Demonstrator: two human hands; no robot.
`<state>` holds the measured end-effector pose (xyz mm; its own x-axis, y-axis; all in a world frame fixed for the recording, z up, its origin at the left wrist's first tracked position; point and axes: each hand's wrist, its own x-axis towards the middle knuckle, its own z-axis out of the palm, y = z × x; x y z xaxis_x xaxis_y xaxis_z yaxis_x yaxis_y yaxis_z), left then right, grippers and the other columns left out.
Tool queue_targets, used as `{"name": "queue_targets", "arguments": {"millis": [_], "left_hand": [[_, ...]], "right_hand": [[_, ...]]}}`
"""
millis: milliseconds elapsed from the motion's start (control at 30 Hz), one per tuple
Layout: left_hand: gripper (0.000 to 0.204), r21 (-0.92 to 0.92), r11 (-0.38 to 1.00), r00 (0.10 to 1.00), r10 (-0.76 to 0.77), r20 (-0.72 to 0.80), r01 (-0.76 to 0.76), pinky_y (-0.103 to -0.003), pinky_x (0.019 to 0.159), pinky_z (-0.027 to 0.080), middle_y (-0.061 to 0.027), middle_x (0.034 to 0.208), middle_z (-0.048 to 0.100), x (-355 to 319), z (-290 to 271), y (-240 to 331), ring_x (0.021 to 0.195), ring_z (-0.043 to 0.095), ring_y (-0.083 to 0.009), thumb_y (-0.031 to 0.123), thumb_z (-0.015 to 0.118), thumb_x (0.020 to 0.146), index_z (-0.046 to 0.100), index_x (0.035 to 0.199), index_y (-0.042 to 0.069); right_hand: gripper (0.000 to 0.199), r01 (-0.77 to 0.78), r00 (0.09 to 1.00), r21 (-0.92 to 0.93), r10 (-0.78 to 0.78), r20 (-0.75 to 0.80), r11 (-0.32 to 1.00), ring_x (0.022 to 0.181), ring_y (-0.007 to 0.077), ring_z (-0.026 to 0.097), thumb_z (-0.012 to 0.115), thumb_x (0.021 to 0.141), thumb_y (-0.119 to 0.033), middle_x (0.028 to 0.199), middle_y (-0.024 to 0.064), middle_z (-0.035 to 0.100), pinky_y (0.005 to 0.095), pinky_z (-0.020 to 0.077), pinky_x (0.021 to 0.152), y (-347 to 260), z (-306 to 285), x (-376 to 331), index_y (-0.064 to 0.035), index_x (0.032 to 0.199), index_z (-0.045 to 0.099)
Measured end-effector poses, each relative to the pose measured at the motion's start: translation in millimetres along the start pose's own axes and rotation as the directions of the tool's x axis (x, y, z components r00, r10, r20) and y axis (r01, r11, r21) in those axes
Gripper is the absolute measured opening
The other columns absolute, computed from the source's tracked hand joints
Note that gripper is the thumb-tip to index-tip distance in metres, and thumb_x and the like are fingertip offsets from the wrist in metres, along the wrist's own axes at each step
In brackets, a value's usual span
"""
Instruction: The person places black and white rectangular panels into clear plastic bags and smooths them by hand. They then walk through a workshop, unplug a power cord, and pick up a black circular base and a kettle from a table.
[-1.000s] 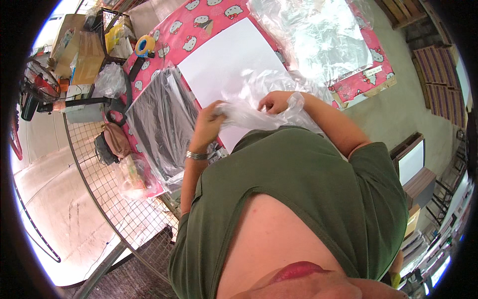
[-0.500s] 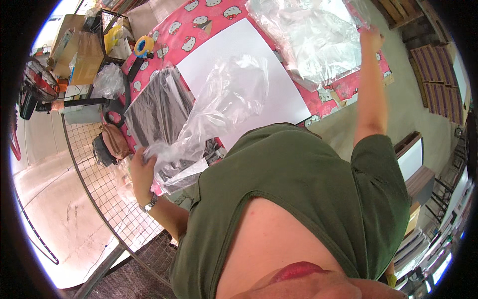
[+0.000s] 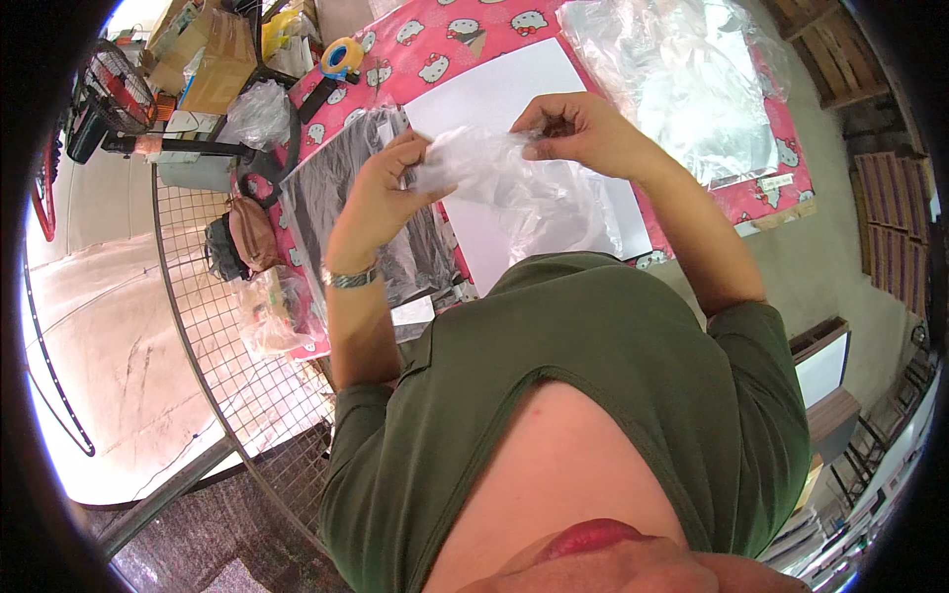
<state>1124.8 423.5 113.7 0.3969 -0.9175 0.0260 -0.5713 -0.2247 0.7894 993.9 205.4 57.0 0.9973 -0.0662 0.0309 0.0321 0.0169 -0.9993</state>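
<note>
Both my hands hold a clear plastic bag (image 3: 504,183) above a white sheet (image 3: 514,109) on a pink patterned table (image 3: 435,44). My left hand (image 3: 381,188) grips the bag's left end, and a bracelet sits on that wrist. My right hand (image 3: 578,128) pinches the bag's upper right edge. The bag hangs crumpled between the two hands. A dark flat stack in plastic (image 3: 331,208) lies on the table just left of my left hand.
A pile of clear plastic bags (image 3: 682,79) lies on the table's right part. A tape roll (image 3: 344,56) sits at the far left of the table. A wire-mesh rack (image 3: 247,356) with a brown bag (image 3: 247,237) stands at the left, cardboard boxes (image 3: 213,59) behind it.
My hands were far apart, the left low by the rack and the right reaching to the bag pile. Both have come together over the white sheet, and the stretched bag is now bunched between them.
</note>
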Motion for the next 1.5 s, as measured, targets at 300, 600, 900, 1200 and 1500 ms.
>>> {"name": "queue_targets", "arguments": {"millis": [300, 600, 900, 1200, 1500], "left_hand": [[0.031, -0.724, 0.689, 0.884, -0.323, -0.338, -0.025, -0.022, 0.058, 0.043, -0.0003, 0.068, 0.049, 10.6, 52.8, -29.1, 0.063, 0.05, -0.0084, -0.007, 0.063, 0.071, 0.037, 0.067, 0.009], [0.024, -0.857, 0.508, 0.844, -0.494, -0.21, 0.084, -0.03, 0.076, 0.047, -0.0085, 0.09, 0.06, -5.1, 51.1, -65.5, 0.086, 0.058, -0.0165, 0.014, 0.052, 0.087, 0.051, 0.107, 0.002], [0.039, -0.835, 0.433, 0.741, -0.67, -0.045, 0.34, -0.028, 0.078, 0.047, -0.0087, 0.097, 0.059, -61.9, 46.1, -82.0, 0.089, 0.055, -0.0128, 0.026, 0.047, 0.09, 0.046, 0.118, -0.002], [0.026, -0.812, 0.455, 0.864, -0.491, 0.114, 0.366, -0.028, 0.075, 0.048, -0.0081, 0.096, 0.06, -70.6, 26.8, -100.5, 0.087, 0.057, -0.0159, 0.018, 0.052, 0.086, 0.054, 0.106, 0.001], [0.044, -0.927, 0.365, 0.785, -0.598, -0.164, 0.084, -0.029, 0.074, 0.049, -0.0097, 0.103, 0.058, -54.1, -12.0, -104.3, 0.086, 0.058, -0.0171, 0.012, 0.063, 0.077, 0.047, 0.115, -0.003]], "right_hand": [[0.01, -0.104, 0.966, 0.152, 0.136, -0.219, 0.983, 0.068, 0.0051, 0.049, 0.062, 0.081, -0.014, 0.07, -0.003, 0.055, 0.0214, 0.0389, 0.067, 27.5, -13.5, 23.5, -0.005, 0.076, 0.059], [0.018, -0.403, 0.856, 0.062, 0.352, 0.379, 0.913, 0.061, 0.0061, 0.047, 0.052, 0.087, -0.023, 0.07, 0.0004, 0.056, 0.0223, 0.0395, 0.057, 21.4, 14.0, 16.0, -0.0065, 0.086, 0.058], [0.027, -0.14, 0.99, 0.658, 0.093, 0.106, 0.74, 0.081, 0.0188, 0.058, 0.054, 0.086, -0.03, 0.09, 0.0067, 0.06, 0.03, 0.0441, 0.081, 42.9, -56.3, 19.5, -0.0047, 0.093, 0.058], [0.011, 0.1, 0.968, 0.59, 0.06, -0.245, 0.802, 0.071, 0.011, 0.055, 0.054, 0.084, -0.016, 0.084, 0.0016, 0.057, 0.027, 0.0467, 0.068, 58.6, -85.8, 40.4, -0.0054, 0.089, 0.054], [0.027, -0.283, 0.958, 0.077, 0.279, 0.063, 0.956, 0.08, 0.0137, 0.058, 0.054, 0.085, -0.03, 0.088, 0.0045, 0.062, 0.0264, 0.045, 0.074, 92.4, -83.7, 23.4, -0.0067, 0.097, 0.058]]}}
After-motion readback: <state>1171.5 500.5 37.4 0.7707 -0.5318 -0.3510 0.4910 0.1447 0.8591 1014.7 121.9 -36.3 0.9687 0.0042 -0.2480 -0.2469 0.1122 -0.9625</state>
